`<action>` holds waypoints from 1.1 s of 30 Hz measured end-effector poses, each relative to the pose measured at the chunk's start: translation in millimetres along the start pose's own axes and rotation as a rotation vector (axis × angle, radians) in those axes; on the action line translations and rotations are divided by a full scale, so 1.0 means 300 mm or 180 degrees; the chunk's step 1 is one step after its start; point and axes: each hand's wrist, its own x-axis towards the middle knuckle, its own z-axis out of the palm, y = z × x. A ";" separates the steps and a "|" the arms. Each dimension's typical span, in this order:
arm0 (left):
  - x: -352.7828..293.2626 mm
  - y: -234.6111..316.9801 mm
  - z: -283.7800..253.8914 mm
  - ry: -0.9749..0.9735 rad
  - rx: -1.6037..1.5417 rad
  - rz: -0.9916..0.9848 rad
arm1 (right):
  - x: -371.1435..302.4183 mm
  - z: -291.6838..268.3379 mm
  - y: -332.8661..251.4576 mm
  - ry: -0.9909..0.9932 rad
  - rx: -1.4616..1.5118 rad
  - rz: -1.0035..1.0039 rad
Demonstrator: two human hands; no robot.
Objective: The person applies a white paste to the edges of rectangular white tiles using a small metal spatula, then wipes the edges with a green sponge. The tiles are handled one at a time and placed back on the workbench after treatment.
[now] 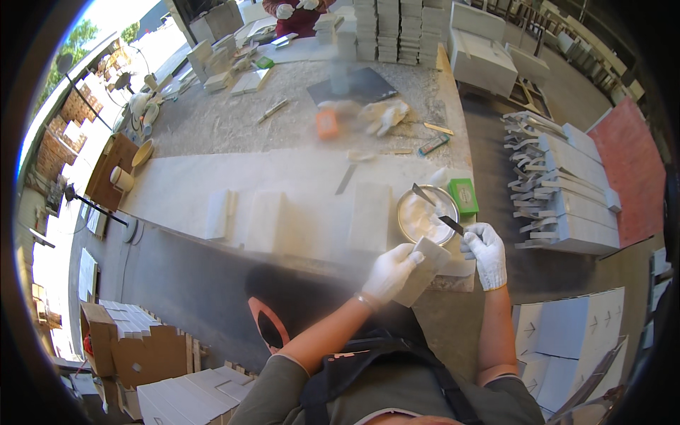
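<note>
My left hand [388, 273], in a white knit glove, grips a pale grey rectangular tile [419, 275] by its edge, tilted in front of the table. My gloved right hand [484, 253] is closed around a putty knife [451, 224] with a dark blade. The blade's tip reaches over a round tin [400, 225] of white paste [423, 221]. A second dark blade [423, 194] leans in the tin. Beside the tin, to the right, stands a green box [463, 197]. Several white tiles [370, 217] lie along the near side of the table to the left.
Farther back on the dusty table [212, 127] are an orange block [327, 124], a crumpled glove [386, 115], a dark plate [361, 85] and tall tile stacks [389, 32]. Across it stands another person [297, 18] in gloves. Strapped white slabs [574, 191] sit right; cartons [142, 347] lower left.
</note>
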 end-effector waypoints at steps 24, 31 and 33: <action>-0.007 -0.038 -0.031 -0.0037 -0.0173 0.0434 | -0.117 0.169 -0.067 -0.0732 0.0007 -0.0193; 0.015 -0.068 -0.021 -0.0358 -0.0447 0.0231 | -0.113 0.156 -0.055 -0.0498 0.0026 -0.0174; 0.018 -0.075 -0.020 -0.0375 -0.0455 0.0176 | -0.109 0.159 -0.047 -0.0480 0.0057 -0.0204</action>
